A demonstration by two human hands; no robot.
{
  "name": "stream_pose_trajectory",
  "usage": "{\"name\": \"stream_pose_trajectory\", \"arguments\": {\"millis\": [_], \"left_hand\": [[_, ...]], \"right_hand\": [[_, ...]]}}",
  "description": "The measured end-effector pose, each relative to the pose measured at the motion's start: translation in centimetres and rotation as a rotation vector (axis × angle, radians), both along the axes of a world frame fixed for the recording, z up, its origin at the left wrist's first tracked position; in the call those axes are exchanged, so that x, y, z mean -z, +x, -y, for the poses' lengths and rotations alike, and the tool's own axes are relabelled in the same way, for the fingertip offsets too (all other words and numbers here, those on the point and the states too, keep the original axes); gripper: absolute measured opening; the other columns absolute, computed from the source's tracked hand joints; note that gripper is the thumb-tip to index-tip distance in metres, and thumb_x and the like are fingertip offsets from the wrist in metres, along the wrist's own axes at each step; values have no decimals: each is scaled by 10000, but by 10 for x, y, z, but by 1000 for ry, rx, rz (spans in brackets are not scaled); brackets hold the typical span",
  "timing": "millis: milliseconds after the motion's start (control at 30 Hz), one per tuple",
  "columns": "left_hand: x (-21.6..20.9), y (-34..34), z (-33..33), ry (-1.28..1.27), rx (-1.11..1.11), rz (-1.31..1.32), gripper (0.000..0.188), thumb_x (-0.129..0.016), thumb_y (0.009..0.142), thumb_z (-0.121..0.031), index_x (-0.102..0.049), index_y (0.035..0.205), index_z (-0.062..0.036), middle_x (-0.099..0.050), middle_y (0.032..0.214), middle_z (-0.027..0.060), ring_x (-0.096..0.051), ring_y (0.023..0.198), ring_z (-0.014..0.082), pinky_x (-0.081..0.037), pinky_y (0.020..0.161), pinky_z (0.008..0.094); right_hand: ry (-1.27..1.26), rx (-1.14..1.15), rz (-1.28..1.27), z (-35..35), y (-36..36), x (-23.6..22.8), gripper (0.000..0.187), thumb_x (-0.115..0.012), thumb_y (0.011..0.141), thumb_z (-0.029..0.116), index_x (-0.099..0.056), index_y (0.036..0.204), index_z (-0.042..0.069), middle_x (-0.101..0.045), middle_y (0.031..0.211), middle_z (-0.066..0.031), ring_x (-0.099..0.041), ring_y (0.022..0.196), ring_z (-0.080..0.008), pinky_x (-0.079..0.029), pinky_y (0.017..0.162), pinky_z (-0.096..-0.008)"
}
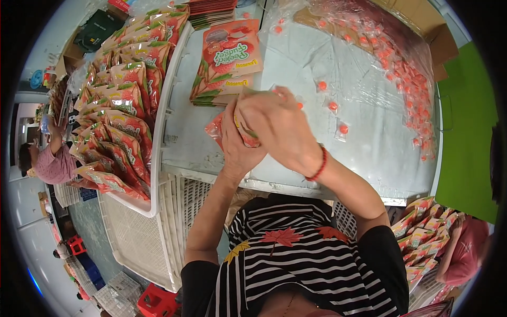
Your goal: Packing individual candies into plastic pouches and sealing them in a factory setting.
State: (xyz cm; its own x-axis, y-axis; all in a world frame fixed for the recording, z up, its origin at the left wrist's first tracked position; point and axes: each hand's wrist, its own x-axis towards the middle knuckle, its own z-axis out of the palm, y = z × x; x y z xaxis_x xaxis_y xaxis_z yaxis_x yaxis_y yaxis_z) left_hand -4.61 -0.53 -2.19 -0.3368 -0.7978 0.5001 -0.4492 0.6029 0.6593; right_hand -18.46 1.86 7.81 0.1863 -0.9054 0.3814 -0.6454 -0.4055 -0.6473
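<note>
My left hand (240, 150) is closed round a pink-and-red candy pouch (214, 130) near the front of the table. Over the top of that pouch bends my right hand (285, 129), its back turned up and its fingers drawn together; what they hold, if anything, is hidden. A red cord circles the right wrist. Just beyond my hands lies a stack of flat pouches (229, 50). To the right of my hands are a few loose wrapped red candies (332, 107).
A white crate (182, 58) full of filled pouches (124, 98) stands at the left. Many wrapped candies (417, 113) and clear plastic film (364, 26) lie at the right. Stacked crates (140, 238) stand below the table's left. Other people work at both sides.
</note>
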Motion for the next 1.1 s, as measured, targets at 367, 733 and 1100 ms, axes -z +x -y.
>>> {"name": "stream_pose_trajectory", "arguments": {"millis": [367,733,1100], "left_hand": [[20,66,-8,363,-243,-164,1097,-888,574,-137,-174,1391,27,-327,1347,198,-446,1181,287,-419,977,399],[-9,61,-13,-71,-200,56,1141,-906,550,-204,-178,1392,50,-348,1345,218,-453,1174,319,-415,965,409],[-11,47,-13,34,-161,-95,1108,-908,553,-236,-224,1375,51,-391,1320,215,-480,1150,335,-429,942,405]], "right_hand": [[-92,701,-295,-43,-124,147,436,-580,874,223,-497,1251,20,-401,1349,-231,-376,1247,-391,-303,1028,-461],[81,322,-274,24,-47,126,532,-584,843,435,-528,1263,113,-410,1348,-200,-361,1247,-393,-266,1004,-536],[-85,370,-429,27,-21,142,432,-665,741,337,-597,1115,132,-499,1217,-142,-450,1107,-332,-369,891,-477]]}}
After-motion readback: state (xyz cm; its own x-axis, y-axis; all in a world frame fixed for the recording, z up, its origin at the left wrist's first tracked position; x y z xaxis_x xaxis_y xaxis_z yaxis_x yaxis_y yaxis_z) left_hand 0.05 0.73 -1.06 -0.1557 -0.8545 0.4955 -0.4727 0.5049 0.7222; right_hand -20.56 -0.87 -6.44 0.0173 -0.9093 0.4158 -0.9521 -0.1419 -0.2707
